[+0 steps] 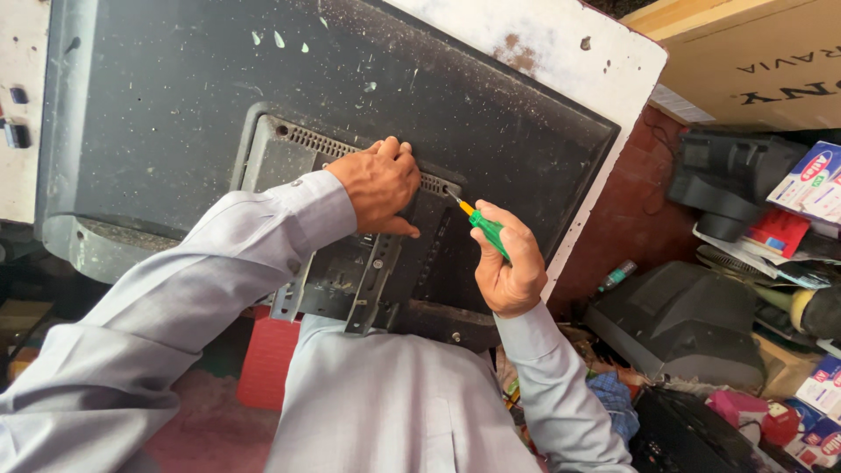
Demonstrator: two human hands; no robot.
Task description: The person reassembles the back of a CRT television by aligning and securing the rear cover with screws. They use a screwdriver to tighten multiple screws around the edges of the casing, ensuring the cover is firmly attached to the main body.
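Observation:
A dusty black flat-screen set (263, 96) lies face down on a white table (561, 44), its back panel toward me. My left hand (378, 184) presses flat on the raised rear housing beside a vent strip. My right hand (508, 263) grips a green-handled screwdriver (484, 229). Its tip sits at a screw hole (448, 190) on the housing's upper right corner. A metal wall-mount bracket (372, 289) is fixed to the lower back panel, just below my left hand.
A brown cardboard box (753, 61) stands at the upper right. On the right, the floor is crowded with black electronic casings (683, 324), small colourful boxes (810, 180) and cloth. A red crate (267, 359) sits under the table's edge.

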